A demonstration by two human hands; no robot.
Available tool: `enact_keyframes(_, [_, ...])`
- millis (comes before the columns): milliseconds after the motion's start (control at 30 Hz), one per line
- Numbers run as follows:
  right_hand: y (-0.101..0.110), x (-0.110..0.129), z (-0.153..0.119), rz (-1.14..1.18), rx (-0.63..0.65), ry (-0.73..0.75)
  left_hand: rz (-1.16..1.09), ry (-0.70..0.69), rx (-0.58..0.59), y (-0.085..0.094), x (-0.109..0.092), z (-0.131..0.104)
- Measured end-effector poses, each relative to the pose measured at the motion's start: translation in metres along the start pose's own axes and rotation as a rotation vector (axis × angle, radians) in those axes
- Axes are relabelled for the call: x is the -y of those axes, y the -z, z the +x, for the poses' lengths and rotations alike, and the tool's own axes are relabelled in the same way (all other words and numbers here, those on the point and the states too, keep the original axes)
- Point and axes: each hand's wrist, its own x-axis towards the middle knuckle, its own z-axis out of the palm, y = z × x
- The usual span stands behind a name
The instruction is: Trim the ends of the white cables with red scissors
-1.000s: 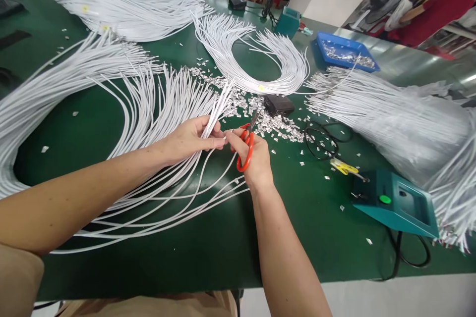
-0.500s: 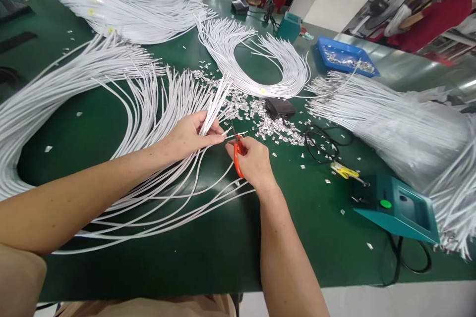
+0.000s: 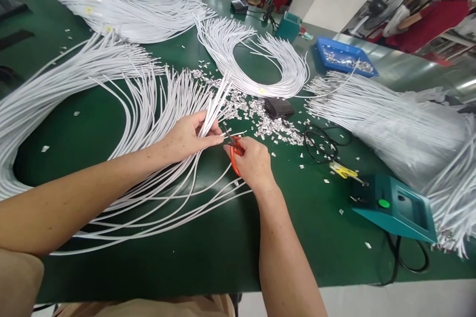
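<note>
My left hand is closed around several white cables, whose ends stick up past the fingers. One cable end pokes out near the thumb tip. In my right hand is a pair of scissors with orange handles; the dark blades point up and left, close to my left thumb and that cable end. Whether the blades touch the cable I cannot tell. A large looped bundle of white cables lies under and left of my left arm, its many loose ends fanned out behind my left hand.
Small silvery scraps litter the green table beyond my hands, around a black box. More cable bundles lie behind and right. A teal device, a yellow-handled tool and a blue tray are rightward. A person is at back right.
The scissors have turned, their blades swinging left toward my left thumb and the cable end. My left hand keeps its hold on the cables. The whole view has shifted very slightly.
</note>
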Motion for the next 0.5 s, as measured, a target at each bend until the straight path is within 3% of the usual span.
enact_keyframes(333, [0.0006, 0.0017, -0.0015, 0.053, 0.034, -0.029, 0.029, 0.014, -0.028, -0.002, -0.0077, -0.0026])
enact_keyframes(400, [0.0029, 0.0024, -0.0012, 0.179, 0.016, -0.069, 0.054, 0.008, -0.05, -0.002, -0.0076, -0.0026])
enact_keyframes(500, [0.0049, 0.0062, -0.0009, 0.572, -0.055, -0.153, 0.07, 0.002, -0.049, -0.0018, -0.0066, -0.0023])
